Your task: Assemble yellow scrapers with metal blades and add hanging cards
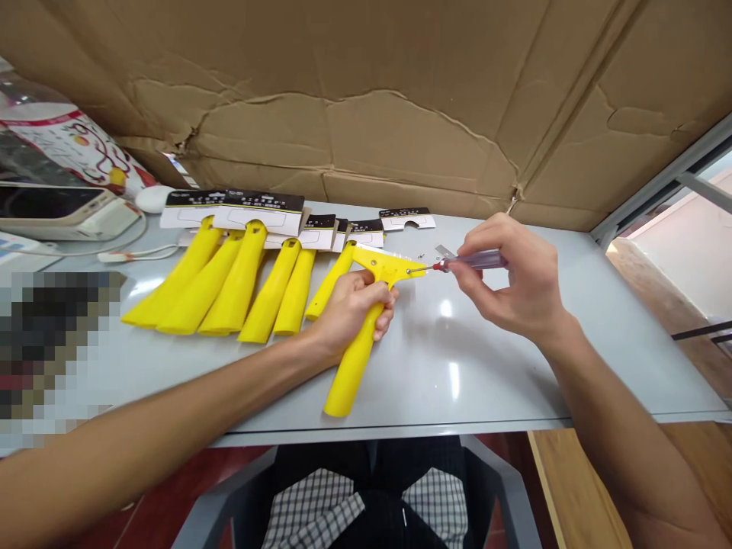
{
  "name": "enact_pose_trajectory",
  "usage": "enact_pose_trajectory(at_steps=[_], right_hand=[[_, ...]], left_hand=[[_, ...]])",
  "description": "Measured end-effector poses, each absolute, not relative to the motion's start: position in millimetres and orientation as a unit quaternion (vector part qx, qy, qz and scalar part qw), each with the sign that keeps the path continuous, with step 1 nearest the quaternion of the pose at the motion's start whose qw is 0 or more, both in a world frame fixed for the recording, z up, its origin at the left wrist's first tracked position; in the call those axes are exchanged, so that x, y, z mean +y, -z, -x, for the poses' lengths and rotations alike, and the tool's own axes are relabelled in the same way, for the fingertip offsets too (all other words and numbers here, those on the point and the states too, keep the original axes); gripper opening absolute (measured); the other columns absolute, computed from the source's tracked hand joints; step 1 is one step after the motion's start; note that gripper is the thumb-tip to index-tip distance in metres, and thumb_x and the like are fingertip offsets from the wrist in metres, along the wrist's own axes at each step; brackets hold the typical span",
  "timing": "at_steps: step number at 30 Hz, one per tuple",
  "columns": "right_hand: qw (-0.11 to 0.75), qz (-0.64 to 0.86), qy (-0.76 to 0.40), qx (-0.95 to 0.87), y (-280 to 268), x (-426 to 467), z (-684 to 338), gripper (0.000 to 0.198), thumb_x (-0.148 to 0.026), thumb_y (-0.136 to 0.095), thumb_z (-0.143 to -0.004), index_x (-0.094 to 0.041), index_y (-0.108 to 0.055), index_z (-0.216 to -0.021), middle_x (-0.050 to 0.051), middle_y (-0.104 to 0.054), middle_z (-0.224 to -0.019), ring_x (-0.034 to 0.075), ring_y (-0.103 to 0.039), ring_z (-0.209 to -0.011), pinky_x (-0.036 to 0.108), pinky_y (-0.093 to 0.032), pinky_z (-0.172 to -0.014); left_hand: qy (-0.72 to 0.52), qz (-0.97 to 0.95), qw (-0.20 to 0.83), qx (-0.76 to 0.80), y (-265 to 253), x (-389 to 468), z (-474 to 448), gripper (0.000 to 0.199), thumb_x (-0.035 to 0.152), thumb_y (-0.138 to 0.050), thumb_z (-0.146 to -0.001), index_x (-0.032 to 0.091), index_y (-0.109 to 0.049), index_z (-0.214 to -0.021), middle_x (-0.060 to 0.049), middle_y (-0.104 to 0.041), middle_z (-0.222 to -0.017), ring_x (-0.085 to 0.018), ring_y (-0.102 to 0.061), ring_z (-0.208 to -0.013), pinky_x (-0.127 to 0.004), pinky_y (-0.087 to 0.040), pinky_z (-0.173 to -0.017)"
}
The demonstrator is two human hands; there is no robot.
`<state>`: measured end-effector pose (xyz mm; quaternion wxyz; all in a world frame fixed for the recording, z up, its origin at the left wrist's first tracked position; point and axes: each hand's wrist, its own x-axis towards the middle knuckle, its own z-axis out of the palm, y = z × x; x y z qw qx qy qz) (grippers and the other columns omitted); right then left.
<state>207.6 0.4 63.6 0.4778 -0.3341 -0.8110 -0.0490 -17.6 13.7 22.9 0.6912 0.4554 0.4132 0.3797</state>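
My left hand [357, 309] is closed around the neck of a yellow plastic scraper [355, 366], whose wide head points away from me and whose hollow handle slants down toward the table's front edge. Two screws show in the head. In my right hand [518, 278] is a screwdriver [477, 260] with a clear purplish handle and a red collar, gripped between thumb and fingers. Its tip meets the screw at the right end of the scraper head. A small metal blade [444, 252] lies behind the screwdriver, beside tiny screws [422, 256].
Several yellow scrapers [234, 282] with black-and-white cards lie in a row on the left of the white table [457, 374]. A loose card [407, 219] rests at the back. Cardboard [354, 145] stands behind. A white device [69, 210] and cable [140, 255] are at far left.
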Motion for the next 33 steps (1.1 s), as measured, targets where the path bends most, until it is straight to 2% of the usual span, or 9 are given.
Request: enact_pose_trajectory(at_steps=[5, 8, 13, 16, 23, 25, 28, 31, 33], right_hand=[[0.475, 0.354, 0.094, -0.800, -61.1, 3.5, -208.6, 0.017, -0.029, -0.065, -0.101, -0.027, -0.063, -0.085, -0.001, -0.072, -0.074, 0.016, -0.065, -0.059, 0.030, -0.054, -0.050], [0.463, 0.359, 0.107, -0.803, -60.2, 2.8, -209.0, 0.020, -0.031, -0.064, -0.100, -0.026, -0.061, -0.081, -0.001, -0.070, -0.069, 0.015, -0.065, -0.056, 0.030, -0.054, -0.050], [0.477, 0.342, 0.110, -0.802, -59.3, 2.3, -209.6, 0.005, -0.027, -0.066, -0.093, -0.026, -0.060, -0.092, -0.002, -0.072, -0.079, 0.015, -0.067, -0.058, 0.028, -0.054, -0.048], [0.490, 0.339, 0.111, -0.795, -57.3, 4.5, -210.0, 0.012, -0.028, -0.070, -0.093, -0.027, -0.059, -0.096, -0.004, -0.072, -0.077, 0.013, -0.067, -0.055, 0.026, -0.053, -0.048], [0.481, 0.365, 0.110, -0.790, -56.1, 6.6, -212.3, 0.025, -0.044, -0.069, -0.100, -0.026, -0.058, -0.088, -0.004, -0.072, -0.069, 0.014, -0.067, -0.053, 0.025, -0.054, -0.050], [0.476, 0.366, 0.103, -0.793, -57.4, 5.4, -211.7, 0.021, -0.040, -0.067, -0.101, -0.026, -0.059, -0.087, -0.003, -0.074, -0.071, 0.014, -0.068, -0.054, 0.025, -0.054, -0.049], [0.475, 0.357, 0.095, -0.799, -58.8, 3.7, -209.7, 0.004, -0.028, -0.064, -0.098, -0.025, -0.064, -0.097, -0.001, -0.076, -0.078, 0.014, -0.070, -0.057, 0.025, -0.055, -0.051], [0.486, 0.331, 0.080, -0.805, -59.1, 2.8, -208.1, 0.014, -0.021, -0.064, -0.093, -0.024, -0.065, -0.107, -0.001, -0.077, -0.086, 0.014, -0.071, -0.061, 0.026, -0.054, -0.049], [0.485, 0.328, 0.069, -0.808, -59.5, 2.3, -208.1, 0.013, -0.019, -0.065, -0.093, -0.024, -0.065, -0.105, 0.000, -0.077, -0.087, 0.014, -0.071, -0.062, 0.026, -0.053, -0.049]], left_hand=[[-0.371, -0.462, 0.692, 0.411, -21.8, 12.2, 18.5, 0.016, 0.025, -0.068, -0.064, 0.020, -0.053, -0.061, 0.003, -0.050, -0.046, -0.009, -0.042, -0.036, -0.022, -0.033, -0.036], [-0.373, -0.458, 0.693, 0.413, -21.8, 11.9, 18.5, 0.016, 0.025, -0.069, -0.064, 0.020, -0.053, -0.062, 0.003, -0.051, -0.047, -0.009, -0.042, -0.037, -0.022, -0.033, -0.036], [-0.371, -0.459, 0.693, 0.414, -22.4, 12.3, 17.8, 0.016, 0.025, -0.068, -0.063, 0.020, -0.053, -0.060, 0.002, -0.051, -0.046, -0.009, -0.043, -0.035, -0.022, -0.032, -0.036], [-0.370, -0.457, 0.695, 0.413, -21.8, 13.0, 17.9, 0.018, 0.025, -0.068, -0.064, 0.020, -0.052, -0.057, 0.002, -0.050, -0.045, -0.009, -0.043, -0.035, -0.022, -0.032, -0.036], [-0.366, -0.464, 0.695, 0.410, -19.8, 14.3, 19.5, 0.015, 0.025, -0.068, -0.064, 0.019, -0.055, -0.061, 0.002, -0.051, -0.045, -0.009, -0.042, -0.035, -0.022, -0.032, -0.036], [-0.365, -0.464, 0.693, 0.414, -19.5, 14.5, 19.6, 0.017, 0.026, -0.068, -0.064, 0.019, -0.053, -0.059, 0.002, -0.051, -0.045, -0.010, -0.042, -0.034, -0.022, -0.031, -0.036], [-0.366, -0.464, 0.689, 0.419, -19.4, 14.8, 19.3, 0.018, 0.026, -0.068, -0.063, 0.019, -0.053, -0.056, 0.001, -0.052, -0.044, -0.010, -0.043, -0.033, -0.022, -0.030, -0.036], [-0.366, -0.465, 0.691, 0.415, -19.5, 15.0, 18.9, 0.019, 0.026, -0.068, -0.063, 0.019, -0.053, -0.054, 0.001, -0.051, -0.045, -0.010, -0.043, -0.033, -0.023, -0.031, -0.036], [-0.367, -0.463, 0.693, 0.413, -19.4, 15.0, 19.0, 0.020, 0.025, -0.068, -0.064, 0.019, -0.052, -0.053, 0.001, -0.051, -0.045, -0.009, -0.043, -0.033, -0.022, -0.030, -0.037]])
